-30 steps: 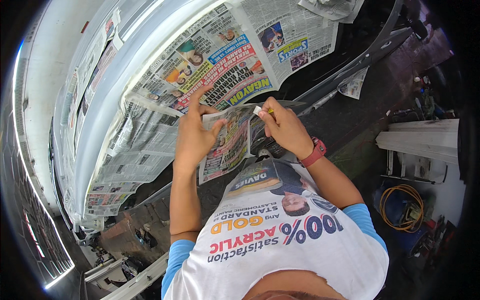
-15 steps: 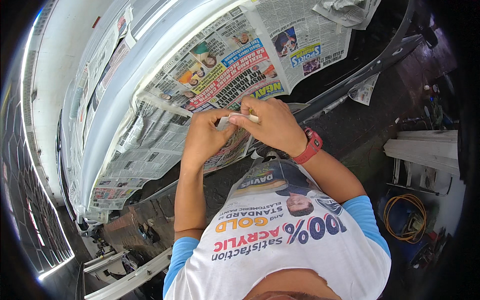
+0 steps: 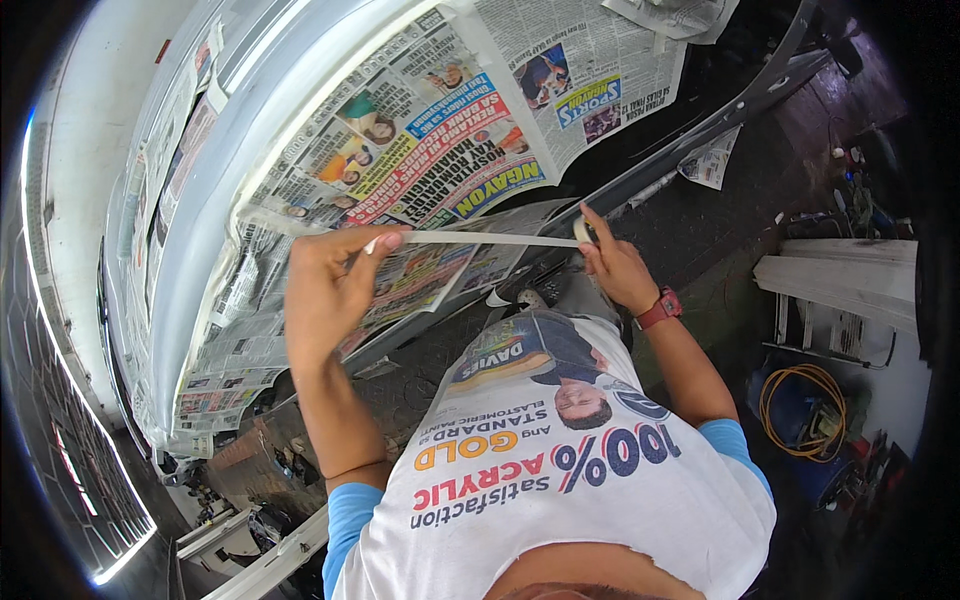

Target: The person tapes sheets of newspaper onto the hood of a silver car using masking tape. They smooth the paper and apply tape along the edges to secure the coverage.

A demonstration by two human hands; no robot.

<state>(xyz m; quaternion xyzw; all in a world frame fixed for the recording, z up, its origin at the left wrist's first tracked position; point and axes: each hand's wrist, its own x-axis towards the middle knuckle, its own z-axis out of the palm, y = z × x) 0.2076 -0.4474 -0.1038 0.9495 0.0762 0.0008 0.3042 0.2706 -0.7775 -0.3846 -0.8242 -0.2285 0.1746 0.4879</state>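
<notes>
The left hand [image 3: 325, 290] pinches the free end of a masking tape strip [image 3: 480, 238] stretched just below the newspaper-covered car panel [image 3: 420, 150]. The right hand [image 3: 615, 270] grips the tape roll [image 3: 583, 232] at the strip's other end.

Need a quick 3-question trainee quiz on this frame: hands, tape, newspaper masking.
1. True or false: a strip of masking tape is stretched between both hands.
2. Which hand holds the tape roll? A) left hand B) right hand
3. What covers the silver vehicle panel?

Key: 1 true. 2 B. 3 Taped-on newspaper sheets.
</notes>
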